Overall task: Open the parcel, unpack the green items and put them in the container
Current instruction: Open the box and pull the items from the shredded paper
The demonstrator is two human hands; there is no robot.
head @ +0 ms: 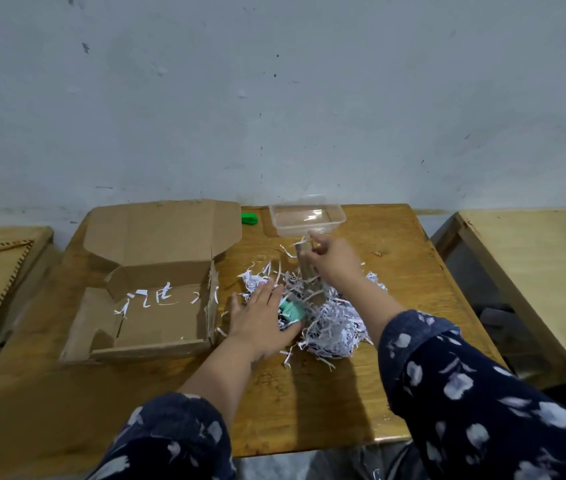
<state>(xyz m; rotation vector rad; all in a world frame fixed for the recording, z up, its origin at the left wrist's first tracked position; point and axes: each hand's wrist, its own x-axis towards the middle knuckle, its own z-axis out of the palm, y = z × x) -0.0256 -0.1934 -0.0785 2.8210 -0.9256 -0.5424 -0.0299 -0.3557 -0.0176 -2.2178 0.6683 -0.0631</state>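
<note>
I am digging in the paper shreds (330, 323) mid-bench. My left hand (260, 317) lies flat and open beside a green item (290, 310). My right hand (335, 261) pinches something clear. Next, grab the green item for the container (338, 220) at the back edge.

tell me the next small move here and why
Probably close the left hand on the green item half-buried in the shredded paper and lift it clear. The hand lies flat beside it, not yet in a grip. The clear container at the table's far edge looks empty, and the cardboard box holds only paper scraps, so this item seems next.
</note>
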